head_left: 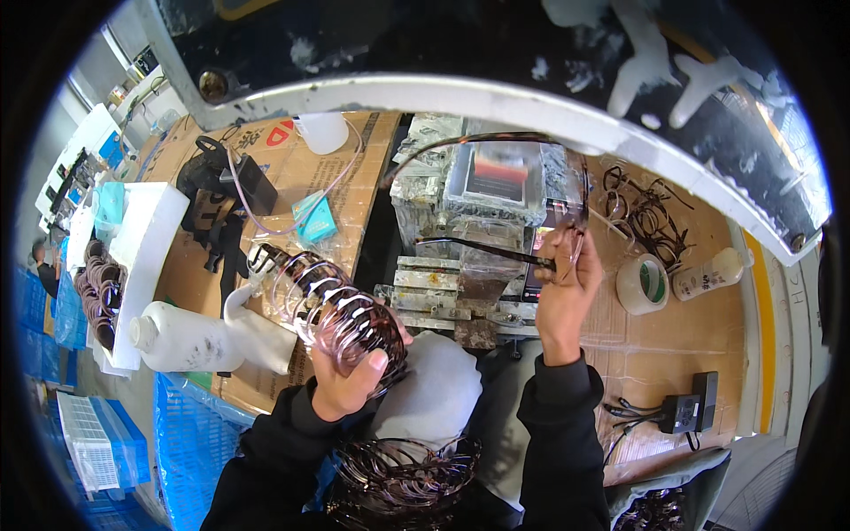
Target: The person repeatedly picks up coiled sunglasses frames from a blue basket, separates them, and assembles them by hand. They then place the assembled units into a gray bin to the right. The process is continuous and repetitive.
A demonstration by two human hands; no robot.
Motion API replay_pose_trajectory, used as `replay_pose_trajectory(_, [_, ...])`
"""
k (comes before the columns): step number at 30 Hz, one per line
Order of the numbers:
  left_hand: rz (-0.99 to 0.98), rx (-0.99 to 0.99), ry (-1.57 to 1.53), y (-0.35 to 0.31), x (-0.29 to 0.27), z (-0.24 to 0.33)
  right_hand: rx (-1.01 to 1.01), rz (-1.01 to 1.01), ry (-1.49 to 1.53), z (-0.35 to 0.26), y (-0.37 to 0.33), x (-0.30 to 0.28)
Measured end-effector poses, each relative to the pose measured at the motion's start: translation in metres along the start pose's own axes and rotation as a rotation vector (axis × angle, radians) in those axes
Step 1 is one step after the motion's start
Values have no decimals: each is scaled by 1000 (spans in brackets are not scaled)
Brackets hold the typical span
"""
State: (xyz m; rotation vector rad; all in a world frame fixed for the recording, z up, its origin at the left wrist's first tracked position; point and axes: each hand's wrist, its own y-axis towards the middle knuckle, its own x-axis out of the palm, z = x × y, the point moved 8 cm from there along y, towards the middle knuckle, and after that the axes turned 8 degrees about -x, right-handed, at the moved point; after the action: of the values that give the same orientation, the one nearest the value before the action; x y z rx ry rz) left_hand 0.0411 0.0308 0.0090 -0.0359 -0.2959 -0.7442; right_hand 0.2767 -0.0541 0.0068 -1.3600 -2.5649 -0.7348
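My left hand (350, 372) is wrapped round a stack of nested dark brown, see-through eyeglass frames (314, 283), held slantwise over my lap. In my right hand (569, 288), fingers and thumb pinch a single eyeglass frame (583, 190) by one side. Its two dark temples reach out to the left above a metal fixture (491, 186) on the bench, and do not visibly rest on it. More brown eyeglass frames (398, 478) lie heaped in my lap, below my wrists.
A smeared dark panel with a pale metal rim (496, 93) overhangs the bench. Left stand a white bottle (190, 338) and a foam box (146, 257). To the right are a tape roll (642, 285), a clear bottle (711, 273), tangled frames (660, 221) and a black adapter (682, 411).
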Motion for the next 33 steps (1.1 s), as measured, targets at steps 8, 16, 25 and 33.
replay_pose_trajectory(8, [-158,80,-404,-42,-18,64,-136,-45,-140,-2,8,7])
replay_pose_trajectory(16, [197,246,-138,-154,-78,125,-241,27,-278,-7,-38,-35])
replay_pose_trajectory(25, [987,-53,42,-313,-231,78,-89,63,-245,-25,-95,-87])
replay_pose_trajectory(33, [1365,-593,-55,-391,-290,-112,-83,-34,-379,-31,-122,-37])
